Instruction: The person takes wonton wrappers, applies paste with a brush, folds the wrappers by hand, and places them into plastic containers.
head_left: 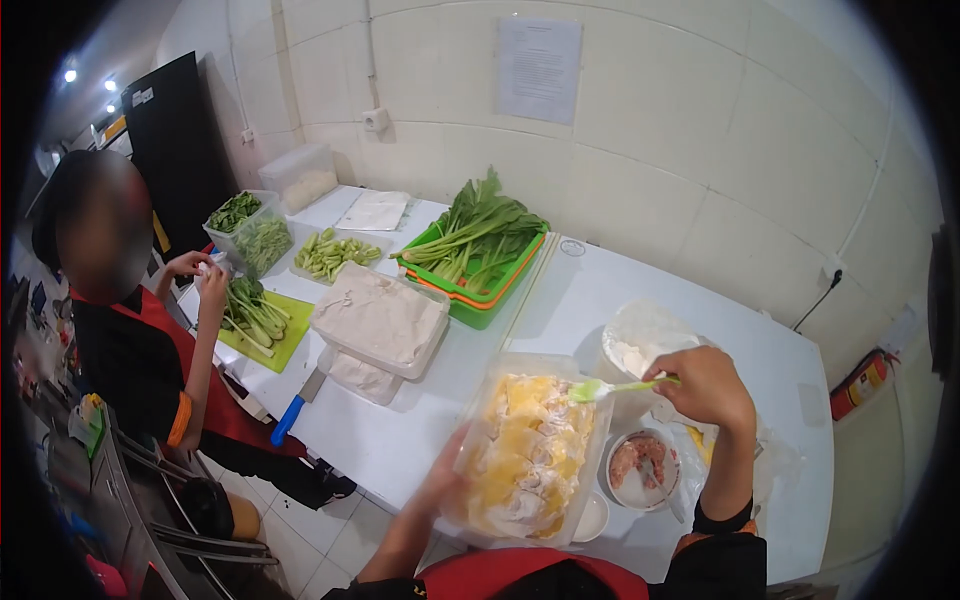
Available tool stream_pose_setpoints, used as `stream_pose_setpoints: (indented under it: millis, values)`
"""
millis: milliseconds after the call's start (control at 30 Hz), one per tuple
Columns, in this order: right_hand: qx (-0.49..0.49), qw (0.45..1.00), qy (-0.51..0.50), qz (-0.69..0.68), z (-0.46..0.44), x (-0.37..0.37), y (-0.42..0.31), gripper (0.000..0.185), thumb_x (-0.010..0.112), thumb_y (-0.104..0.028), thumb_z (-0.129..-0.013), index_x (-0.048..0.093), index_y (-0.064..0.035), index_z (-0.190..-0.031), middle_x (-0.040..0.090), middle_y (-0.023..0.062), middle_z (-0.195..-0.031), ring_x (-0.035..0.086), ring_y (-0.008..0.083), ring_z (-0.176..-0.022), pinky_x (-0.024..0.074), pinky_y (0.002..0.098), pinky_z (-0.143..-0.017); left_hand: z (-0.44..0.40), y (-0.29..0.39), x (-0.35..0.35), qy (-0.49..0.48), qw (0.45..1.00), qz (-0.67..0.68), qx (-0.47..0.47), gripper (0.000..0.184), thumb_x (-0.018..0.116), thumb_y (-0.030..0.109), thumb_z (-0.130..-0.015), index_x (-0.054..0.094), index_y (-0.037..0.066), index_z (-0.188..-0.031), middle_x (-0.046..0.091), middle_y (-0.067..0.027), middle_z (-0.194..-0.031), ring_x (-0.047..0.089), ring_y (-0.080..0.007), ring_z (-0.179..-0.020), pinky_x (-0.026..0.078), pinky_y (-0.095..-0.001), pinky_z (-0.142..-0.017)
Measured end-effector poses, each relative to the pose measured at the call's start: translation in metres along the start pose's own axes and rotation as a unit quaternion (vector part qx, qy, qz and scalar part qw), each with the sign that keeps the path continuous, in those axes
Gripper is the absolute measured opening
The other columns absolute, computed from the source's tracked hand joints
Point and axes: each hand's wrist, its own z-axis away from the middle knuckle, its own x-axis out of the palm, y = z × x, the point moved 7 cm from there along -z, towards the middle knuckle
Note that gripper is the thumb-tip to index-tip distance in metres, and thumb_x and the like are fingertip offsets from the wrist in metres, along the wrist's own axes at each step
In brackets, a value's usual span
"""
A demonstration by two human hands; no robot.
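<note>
In front of me a clear plastic container (581,520) holds yellow dough wrappers (521,455) dusted with white flour. My left hand (452,478), partly blurred, grips the container's left side. My right hand (712,388) is closed round the handle of a light green utensil (610,388). Its pale, powdery head hangs over the container's upper right corner; I cannot tell whether it is a spoon or a brush. Below my right hand stands a round bowl of minced meat (640,468). Behind it sits a tub lined with clear plastic, with white flour (632,358) inside.
Flour-covered stacked containers (380,320) stand left of centre, near a blue-handled knife (298,405). Green baskets of leafy vegetables (478,250) stand at the back. At left, a co-worker (150,350) handles something small beside greens on a green cutting board (285,340).
</note>
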Motion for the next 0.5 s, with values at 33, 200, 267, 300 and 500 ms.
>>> stream_pose_setpoints:
  millis: [33, 200, 267, 300, 500]
  values:
    - [-0.007, 1.000, 0.010, -0.002, -0.001, -0.002, -0.005, 0.013, 0.062, -0.015, -0.075, 0.069, -0.0144, -0.087, 0.065, 0.0095, -0.073, 0.062, 0.0288, -0.070, 0.0463, 0.0388, -0.062, 0.002, 0.005, 0.005, -0.010, 1.000, 0.017, 0.005, 0.095, 0.063, 0.009, -0.056, 0.024, 0.008, -0.142, 0.038, -0.0125, -0.136, 0.039, -0.0258, -0.127, 0.034, -0.0375, -0.104]
    - [0.021, 0.997, -0.007, 0.078, -0.002, 0.004, -0.018, 0.012, 0.066, -0.016, -0.073, 0.070, -0.0151, -0.084, 0.066, 0.0072, -0.074, 0.062, 0.0266, -0.071, 0.0463, 0.0366, -0.066, 0.008, 0.013, 0.002, -0.013, 0.999, 0.030, 0.021, 0.093, 0.067, 0.014, -0.060, 0.023, 0.008, -0.141, 0.039, -0.0134, -0.136, 0.039, -0.0260, -0.127, 0.036, -0.0396, -0.103]
    - [-0.017, 0.999, -0.006, 0.038, 0.000, -0.005, -0.024, 0.012, 0.063, -0.015, -0.074, 0.070, -0.0149, -0.085, 0.066, 0.0086, -0.073, 0.062, 0.0280, -0.070, 0.0468, 0.0375, -0.063, 0.009, 0.010, -0.006, -0.011, 0.998, 0.035, 0.043, 0.092, 0.069, 0.018, -0.062, 0.023, 0.008, -0.141, 0.038, -0.0138, -0.136, 0.039, -0.0265, -0.127, 0.037, -0.0405, -0.103]
    - [-0.038, 0.999, -0.010, 0.018, 0.000, -0.007, -0.027, 0.013, 0.062, -0.014, -0.075, 0.069, -0.0148, -0.085, 0.065, 0.0093, -0.072, 0.062, 0.0287, -0.070, 0.0470, 0.0380, -0.061, 0.011, 0.009, -0.009, 0.010, 0.999, 0.034, 0.034, 0.093, 0.070, 0.020, -0.062, 0.023, 0.008, -0.141, 0.038, -0.0141, -0.136, 0.039, -0.0267, -0.127, 0.037, -0.0408, -0.103]
    - [-0.087, 0.995, -0.005, 0.052, -0.019, 0.005, -0.064, 0.014, 0.062, -0.013, -0.074, 0.069, -0.0150, -0.086, 0.065, 0.0087, -0.075, 0.062, 0.0295, -0.070, 0.0475, 0.0388, -0.060, 0.016, 0.018, -0.022, 0.032, 0.997, -0.015, 0.063, 0.094, 0.071, 0.031, -0.065, 0.022, 0.008, -0.142, 0.038, -0.0158, -0.136, 0.040, -0.0283, -0.126, 0.037, -0.0423, -0.103]
